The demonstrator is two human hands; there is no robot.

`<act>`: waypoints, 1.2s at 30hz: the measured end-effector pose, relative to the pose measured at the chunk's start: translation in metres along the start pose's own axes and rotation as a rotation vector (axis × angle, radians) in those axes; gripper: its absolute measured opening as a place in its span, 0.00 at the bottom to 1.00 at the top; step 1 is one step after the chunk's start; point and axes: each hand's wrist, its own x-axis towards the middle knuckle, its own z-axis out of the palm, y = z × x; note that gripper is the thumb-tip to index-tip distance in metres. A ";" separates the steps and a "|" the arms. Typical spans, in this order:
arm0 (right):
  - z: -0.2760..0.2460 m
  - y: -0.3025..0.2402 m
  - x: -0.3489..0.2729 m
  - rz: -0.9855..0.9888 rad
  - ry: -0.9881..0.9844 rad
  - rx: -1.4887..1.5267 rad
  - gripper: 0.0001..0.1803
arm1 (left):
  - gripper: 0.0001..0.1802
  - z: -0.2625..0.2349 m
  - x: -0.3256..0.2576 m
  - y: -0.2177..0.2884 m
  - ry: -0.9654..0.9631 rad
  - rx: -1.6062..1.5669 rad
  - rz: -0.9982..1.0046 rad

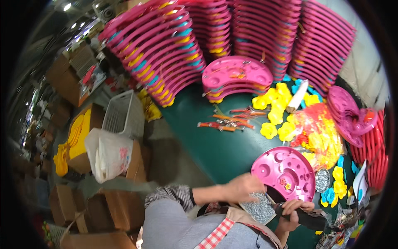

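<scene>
My left hand (245, 187) has its fingers curled together above the near edge of a pink curved plastic tray (271, 168); whatever it may pinch is too small to make out. Just below that hand is an open box of small silvery metal pieces (259, 211), possibly screws. My right hand (293, 212) is wrapped round a dark elongated tool (309, 220), whose exact kind I cannot tell. Round recesses mark the pink tray, and small red and yellow star-shaped pieces (286, 184) show in it.
Tall stacks of pink trays (265, 33) line the table's far side. Yellow flower-shaped parts (275, 101), a clear bag of red and yellow pieces (317, 133), orange-handled items (228, 122) and a round container of metal pieces (322, 180) lie around. A white crate (120, 114) stands left.
</scene>
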 end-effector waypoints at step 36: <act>-0.054 -0.002 -0.008 0.015 0.122 -0.105 0.16 | 0.03 -0.300 0.106 -0.048 0.380 0.249 -0.367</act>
